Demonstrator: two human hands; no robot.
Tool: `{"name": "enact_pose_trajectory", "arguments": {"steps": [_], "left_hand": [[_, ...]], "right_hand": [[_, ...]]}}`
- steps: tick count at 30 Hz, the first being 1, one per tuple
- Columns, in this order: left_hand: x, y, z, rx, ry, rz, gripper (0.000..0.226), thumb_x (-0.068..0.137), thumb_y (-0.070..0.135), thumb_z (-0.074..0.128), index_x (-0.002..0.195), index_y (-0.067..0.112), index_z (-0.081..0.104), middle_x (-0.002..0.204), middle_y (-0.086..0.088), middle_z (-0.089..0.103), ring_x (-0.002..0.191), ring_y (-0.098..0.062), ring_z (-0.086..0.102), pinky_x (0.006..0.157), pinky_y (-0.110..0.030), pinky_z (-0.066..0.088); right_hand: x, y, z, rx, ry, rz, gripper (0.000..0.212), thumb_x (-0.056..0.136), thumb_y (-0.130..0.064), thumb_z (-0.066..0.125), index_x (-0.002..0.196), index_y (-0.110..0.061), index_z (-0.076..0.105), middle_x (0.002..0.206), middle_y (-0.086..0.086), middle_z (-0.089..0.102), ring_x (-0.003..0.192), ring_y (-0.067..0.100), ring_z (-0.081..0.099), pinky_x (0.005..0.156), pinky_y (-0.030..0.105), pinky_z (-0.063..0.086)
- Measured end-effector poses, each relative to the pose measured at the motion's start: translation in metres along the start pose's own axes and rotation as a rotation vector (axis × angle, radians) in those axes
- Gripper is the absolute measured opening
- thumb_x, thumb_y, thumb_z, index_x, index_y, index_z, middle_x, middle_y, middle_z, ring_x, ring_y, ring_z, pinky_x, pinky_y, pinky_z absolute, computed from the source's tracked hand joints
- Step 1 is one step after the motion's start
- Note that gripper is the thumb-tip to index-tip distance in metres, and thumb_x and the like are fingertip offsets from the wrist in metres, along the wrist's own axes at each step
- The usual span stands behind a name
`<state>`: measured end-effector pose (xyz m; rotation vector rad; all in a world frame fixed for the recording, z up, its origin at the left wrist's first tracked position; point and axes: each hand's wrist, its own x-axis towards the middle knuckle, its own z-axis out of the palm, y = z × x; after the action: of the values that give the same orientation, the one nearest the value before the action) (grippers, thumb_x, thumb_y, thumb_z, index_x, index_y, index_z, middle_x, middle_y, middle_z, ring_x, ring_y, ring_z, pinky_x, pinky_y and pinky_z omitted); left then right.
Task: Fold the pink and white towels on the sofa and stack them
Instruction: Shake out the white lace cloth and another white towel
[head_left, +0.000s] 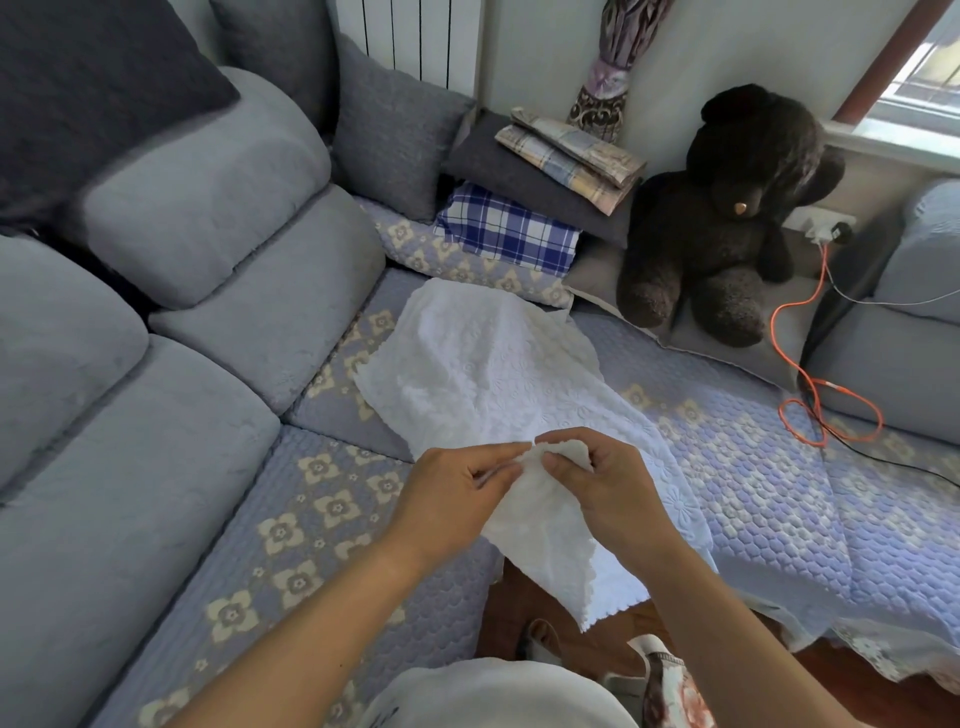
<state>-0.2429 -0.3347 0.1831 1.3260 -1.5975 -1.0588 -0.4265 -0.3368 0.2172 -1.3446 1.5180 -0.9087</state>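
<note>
**Head view: two hands pinch a white towel over the sofa**

Head view looks down at a big grey sofa (171, 291) with a purple quilted cover (753, 493) that has cream flowers on it. A white towel (488, 374) lies spread on the cover in the middle. Its far end rests flat on the seat, close to the stacked cushions. Its near end is lifted up and hangs down past the front edge of the seat, over the brown floor.

The left hand (447, 499) and the right hand (608, 493) are side by side, almost touching. Both hold the raised part of the white towel. The left hand's fingers (498, 467) are curled and pinch the cloth from the left. The right hand's thumb and fingers pinch a small bunched bit of the towel from the right. The cloth between the hands is crumpled.

Far off, in the corner, sits a dark brown teddy bear (727, 218). Just left of it is a pile of things: a blue and white checked cloth (509, 228) at the bottom, a dark grey cushion (519, 161) over it, and a folded pale checked cloth (571, 150) on top. An orange cable (795, 364) runs down from the wall on the right and loops on the cover. No pink towel can be seen from here.
</note>
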Motion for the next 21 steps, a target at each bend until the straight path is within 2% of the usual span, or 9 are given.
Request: {"name": "enact_pose_trajectory", "arguments": {"steps": [1, 3, 5, 8, 11, 13, 15, 18, 21], "left_hand": [[0.000, 0.000, 0.000, 0.012, 0.043, -0.009, 0.022, 0.093, 0.031, 0.070, 0.114, 0.031, 0.076, 0.105, 0.025, 0.073, 0.097, 0.008, 0.067, 0.087, -0.023, 0.057], [-0.001, -0.001, 0.000, 0.034, 0.103, -0.034, 0.019, 0.091, 0.032, 0.071, 0.110, 0.033, 0.076, 0.082, 0.032, 0.069, 0.078, 0.009, 0.064, 0.071, -0.016, 0.053], [-0.001, -0.002, 0.000, 0.055, 0.106, -0.103, 0.017, 0.089, 0.034, 0.073, 0.105, 0.042, 0.072, 0.063, 0.023, 0.055, 0.060, 0.001, 0.052, 0.056, -0.013, 0.041], [0.003, -0.007, -0.004, -0.002, 0.079, -0.193, 0.010, 0.086, 0.028, 0.077, 0.082, 0.030, 0.067, 0.066, 0.010, 0.053, 0.057, -0.002, 0.046, 0.054, -0.017, 0.038], [0.002, -0.008, -0.010, -0.048, -0.037, -0.241, 0.014, 0.088, 0.020, 0.076, 0.082, 0.020, 0.063, 0.073, 0.001, 0.056, 0.056, -0.003, 0.045, 0.051, -0.018, 0.038], [0.001, -0.011, -0.015, -0.061, -0.153, -0.257, 0.012, 0.089, 0.021, 0.074, 0.085, 0.023, 0.063, 0.080, -0.005, 0.062, 0.062, -0.006, 0.052, 0.054, -0.020, 0.041], [0.001, -0.014, -0.015, 0.000, -0.235, -0.248, 0.011, 0.090, 0.025, 0.073, 0.086, 0.027, 0.063, 0.083, -0.002, 0.065, 0.064, -0.005, 0.054, 0.056, -0.020, 0.042], [0.003, -0.015, -0.013, 0.089, -0.240, -0.194, 0.016, 0.094, 0.029, 0.068, 0.080, 0.029, 0.060, 0.064, 0.011, 0.053, 0.054, -0.001, 0.045, 0.051, -0.016, 0.036], [0.005, -0.015, -0.016, 0.078, -0.213, -0.145, 0.018, 0.097, 0.029, 0.064, 0.081, 0.026, 0.057, 0.059, 0.011, 0.048, 0.051, -0.003, 0.040, 0.049, -0.017, 0.032]], "right_hand": [[0.000, 0.000, 0.000, 0.003, -0.006, 0.006, 0.017, 0.095, -0.017, 0.068, 0.095, -0.032, 0.076, 0.093, -0.018, 0.073, 0.086, 0.002, 0.068, 0.077, 0.026, 0.055], [-0.002, 0.000, 0.002, 0.011, -0.019, 0.008, 0.019, 0.095, -0.016, 0.066, 0.095, -0.031, 0.077, 0.095, -0.018, 0.074, 0.089, 0.003, 0.068, 0.079, 0.028, 0.056], [-0.003, 0.000, 0.001, 0.074, -0.019, 0.019, 0.020, 0.095, -0.013, 0.065, 0.095, -0.027, 0.079, 0.097, -0.013, 0.075, 0.091, 0.007, 0.069, 0.082, 0.029, 0.057], [-0.003, -0.001, -0.005, 0.313, -0.006, 0.115, 0.020, 0.095, -0.008, 0.063, 0.092, -0.019, 0.079, 0.099, 0.000, 0.076, 0.096, 0.020, 0.071, 0.077, 0.034, 0.057], [-0.001, 0.000, -0.010, 0.475, -0.039, 0.152, 0.018, 0.096, -0.004, 0.058, 0.094, -0.010, 0.075, 0.104, 0.011, 0.075, 0.100, 0.030, 0.070, 0.077, 0.040, 0.056], [0.000, -0.001, -0.010, 0.463, -0.021, 0.109, 0.017, 0.097, -0.002, 0.056, 0.097, -0.006, 0.073, 0.105, 0.014, 0.074, 0.105, 0.035, 0.068, 0.089, 0.049, 0.056], [-0.002, -0.005, -0.007, 0.378, 0.034, 0.040, 0.019, 0.097, -0.001, 0.055, 0.096, -0.007, 0.074, 0.103, 0.010, 0.075, 0.106, 0.032, 0.068, 0.095, 0.051, 0.054], [-0.005, -0.015, -0.002, 0.276, 0.085, -0.054, 0.022, 0.097, 0.000, 0.056, 0.092, -0.010, 0.075, 0.097, 0.005, 0.077, 0.101, 0.022, 0.069, 0.095, 0.047, 0.054], [-0.006, -0.022, -0.004, 0.265, 0.119, -0.104, 0.024, 0.097, 0.002, 0.056, 0.092, -0.011, 0.075, 0.095, 0.006, 0.077, 0.101, 0.023, 0.069, 0.095, 0.044, 0.054]]}}
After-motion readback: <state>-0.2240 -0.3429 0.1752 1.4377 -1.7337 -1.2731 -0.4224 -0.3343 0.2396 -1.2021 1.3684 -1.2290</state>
